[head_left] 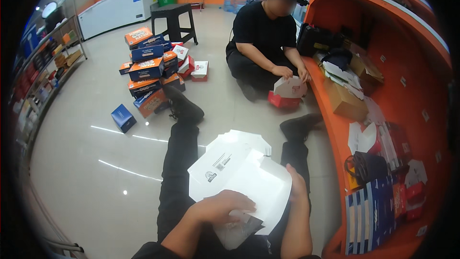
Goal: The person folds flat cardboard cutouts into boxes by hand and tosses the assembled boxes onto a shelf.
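Note:
An unfolded white cardboard box blank (235, 163) with small dark print rests over my lap, its right side partly bent up. My left hand (227, 206) is closed on its near left part, fingers lying over the white inner face. Along the right edge, my right hand (297, 184) grips the bent-up panel, with some fingers hidden behind it. Below my left hand hangs a greyish, shiny flap (237, 232); I cannot tell whether it belongs to the same blank.
Across from me a seated person (268, 33) handles a red and white box (287, 91). Folded blue and orange boxes (146, 69) are piled ahead left, near a black stool (173, 21). An orange shelf unit (335, 163) with cartons stands right; a metal rack (52, 72) stands left.

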Action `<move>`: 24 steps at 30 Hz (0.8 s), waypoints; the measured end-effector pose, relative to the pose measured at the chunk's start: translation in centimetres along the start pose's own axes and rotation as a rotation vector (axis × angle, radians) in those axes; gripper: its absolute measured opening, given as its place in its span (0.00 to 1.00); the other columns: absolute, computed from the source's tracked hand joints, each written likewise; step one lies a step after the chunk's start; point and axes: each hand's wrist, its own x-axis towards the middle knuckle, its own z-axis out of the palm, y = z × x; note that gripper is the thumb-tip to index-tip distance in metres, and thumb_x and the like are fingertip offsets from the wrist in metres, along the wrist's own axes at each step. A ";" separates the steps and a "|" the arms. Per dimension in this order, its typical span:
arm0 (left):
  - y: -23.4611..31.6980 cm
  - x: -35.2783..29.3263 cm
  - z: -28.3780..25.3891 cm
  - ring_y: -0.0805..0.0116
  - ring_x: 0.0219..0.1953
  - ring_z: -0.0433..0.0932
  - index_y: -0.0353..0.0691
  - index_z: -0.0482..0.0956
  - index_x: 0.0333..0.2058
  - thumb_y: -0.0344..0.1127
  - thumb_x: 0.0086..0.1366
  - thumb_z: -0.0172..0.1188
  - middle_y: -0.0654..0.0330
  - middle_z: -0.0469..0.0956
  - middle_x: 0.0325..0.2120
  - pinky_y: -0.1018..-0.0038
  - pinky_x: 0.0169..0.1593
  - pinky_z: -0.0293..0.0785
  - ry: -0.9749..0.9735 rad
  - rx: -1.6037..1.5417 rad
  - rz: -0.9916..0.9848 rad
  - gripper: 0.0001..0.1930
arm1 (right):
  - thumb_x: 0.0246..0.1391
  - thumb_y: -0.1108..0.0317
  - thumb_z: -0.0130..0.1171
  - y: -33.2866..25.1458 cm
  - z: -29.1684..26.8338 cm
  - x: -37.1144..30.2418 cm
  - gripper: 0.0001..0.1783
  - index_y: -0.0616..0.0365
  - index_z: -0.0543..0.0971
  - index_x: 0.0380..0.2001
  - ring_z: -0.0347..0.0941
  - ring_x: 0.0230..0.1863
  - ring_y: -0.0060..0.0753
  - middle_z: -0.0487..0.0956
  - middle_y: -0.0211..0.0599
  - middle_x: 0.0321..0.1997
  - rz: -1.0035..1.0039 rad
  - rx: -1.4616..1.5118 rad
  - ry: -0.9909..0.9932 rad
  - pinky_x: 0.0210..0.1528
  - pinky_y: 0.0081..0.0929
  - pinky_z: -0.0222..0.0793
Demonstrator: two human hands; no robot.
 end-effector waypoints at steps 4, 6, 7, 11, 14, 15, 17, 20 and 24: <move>-0.2 1.4 0.6 0.55 0.43 0.81 0.40 0.83 0.46 0.40 0.68 0.64 0.53 0.83 0.39 0.67 0.48 0.76 0.075 -0.161 -0.175 0.12 | 0.74 0.47 0.45 1.9 -0.3 1.7 0.32 0.68 0.77 0.57 0.74 0.61 0.42 0.79 0.48 0.57 -0.297 -0.327 0.069 0.66 0.34 0.65; -0.3 1.5 0.7 0.55 0.43 0.81 0.39 0.82 0.46 0.41 0.70 0.63 0.52 0.82 0.38 0.68 0.49 0.75 0.282 -0.149 -0.313 0.13 | 0.75 0.43 0.37 1.0 2.8 -1.3 0.35 0.64 0.77 0.57 0.73 0.64 0.46 0.79 0.48 0.58 -0.905 -0.789 -0.015 0.71 0.40 0.58; -0.9 1.3 1.0 0.60 0.40 0.80 0.39 0.81 0.48 0.40 0.71 0.62 0.53 0.82 0.39 0.69 0.48 0.75 0.283 -0.133 -0.378 0.13 | 0.72 0.42 0.44 0.6 3.4 -2.1 0.33 0.63 0.79 0.56 0.74 0.63 0.46 0.80 0.48 0.57 -0.886 -0.779 -0.192 0.71 0.42 0.58; -1.2 1.8 1.3 0.59 0.45 0.81 0.36 0.78 0.50 0.41 0.72 0.60 0.51 0.82 0.42 0.65 0.50 0.75 0.289 -0.410 -0.461 0.16 | 0.53 0.51 0.72 -0.4 4.9 -3.8 0.24 0.61 0.85 0.42 0.79 0.52 0.44 0.85 0.44 0.43 -0.896 -0.911 -0.356 0.69 0.48 0.61; -3.0 1.5 2.4 0.67 0.45 0.80 0.37 0.76 0.52 0.40 0.73 0.59 0.56 0.82 0.43 0.69 0.50 0.75 0.322 -0.687 -0.517 0.15 | 0.44 0.63 0.77 -0.5 5.6 -4.3 0.16 0.60 0.86 0.33 0.80 0.42 0.42 0.85 0.42 0.35 -0.925 -0.903 -0.265 0.63 0.45 0.68; -3.5 1.6 2.5 0.69 0.46 0.79 0.37 0.75 0.53 0.40 0.74 0.59 0.56 0.82 0.43 0.71 0.50 0.75 0.323 -0.766 -0.562 0.16 | 0.44 0.64 0.77 -0.5 5.7 -4.4 0.15 0.60 0.86 0.33 0.80 0.41 0.43 0.85 0.43 0.34 -0.901 -0.913 -0.188 0.61 0.43 0.70; -4.5 1.6 3.0 0.71 0.46 0.79 0.38 0.74 0.55 0.39 0.74 0.58 0.57 0.81 0.43 0.73 0.50 0.76 0.324 -0.846 -0.606 0.16 | 0.44 0.65 0.78 -0.5 5.9 -4.5 0.14 0.60 0.86 0.32 0.79 0.40 0.44 0.84 0.43 0.33 -0.876 -0.923 -0.111 0.58 0.41 0.72; -5.2 1.6 3.7 0.71 0.47 0.79 0.39 0.71 0.57 0.39 0.74 0.58 0.55 0.81 0.45 0.75 0.50 0.76 0.369 -1.152 -0.562 0.18 | 0.43 0.67 0.78 -0.3 6.1 -4.7 0.13 0.59 0.85 0.31 0.79 0.40 0.45 0.84 0.43 0.32 -0.996 -1.027 -0.060 0.55 0.38 0.74; -4.3 1.9 3.4 0.70 0.48 0.79 0.40 0.69 0.60 0.35 0.73 0.57 0.53 0.80 0.47 0.75 0.50 0.76 0.333 -1.130 -0.598 0.20 | 0.43 0.67 0.77 -0.1 5.7 -4.5 0.11 0.57 0.86 0.31 0.79 0.40 0.42 0.84 0.40 0.33 -1.062 -1.108 -0.133 0.59 0.42 0.72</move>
